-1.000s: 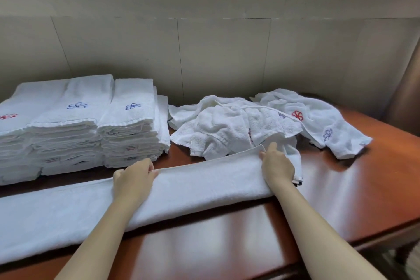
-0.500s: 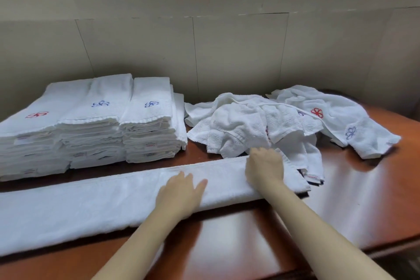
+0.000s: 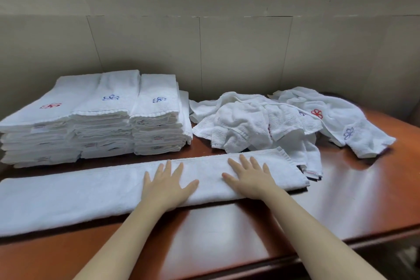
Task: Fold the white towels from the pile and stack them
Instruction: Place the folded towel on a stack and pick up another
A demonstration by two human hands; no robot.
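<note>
On the towel near its front edge, hands seemingly press.

Long folded towel lies before crumpled pile and seemingly three stacks.

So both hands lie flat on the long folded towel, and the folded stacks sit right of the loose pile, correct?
No: the head view shows the folded stacks left of the loose pile. The left hand and right hand do lie flat on the long folded towel.

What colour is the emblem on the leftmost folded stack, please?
The emblem is red, seen in the head view.
</note>
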